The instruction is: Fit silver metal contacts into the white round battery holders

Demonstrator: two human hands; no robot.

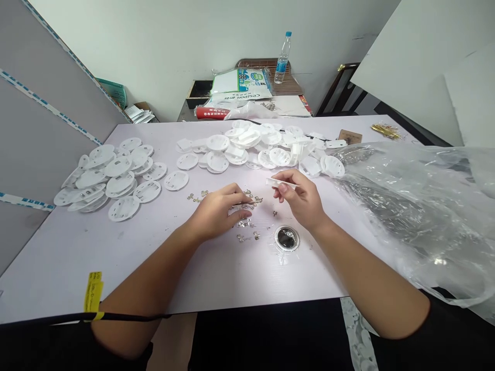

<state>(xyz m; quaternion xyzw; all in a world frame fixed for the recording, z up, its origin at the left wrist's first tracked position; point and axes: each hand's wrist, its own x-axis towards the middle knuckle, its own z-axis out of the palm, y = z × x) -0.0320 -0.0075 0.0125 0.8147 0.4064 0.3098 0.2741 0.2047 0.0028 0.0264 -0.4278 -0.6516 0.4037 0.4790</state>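
Note:
My left hand (216,211) rests on the white table (69,257), fingers curled over a scatter of small metal clips (247,224); its fingertips pinch something thin that I cannot make out. My right hand (301,198) is lifted slightly and pinches a small white plastic piece (280,182) between thumb and fingers. A round metal-lined ring (286,238) lies just in front of my right wrist.
A pile of white plastic discs (112,178) sits at the left, and another heap of white discs (263,147) lies across the back middle. A big clear plastic bag (417,206) covers the right side. Brass parts (384,130) and a water bottle (283,57) stand further back.

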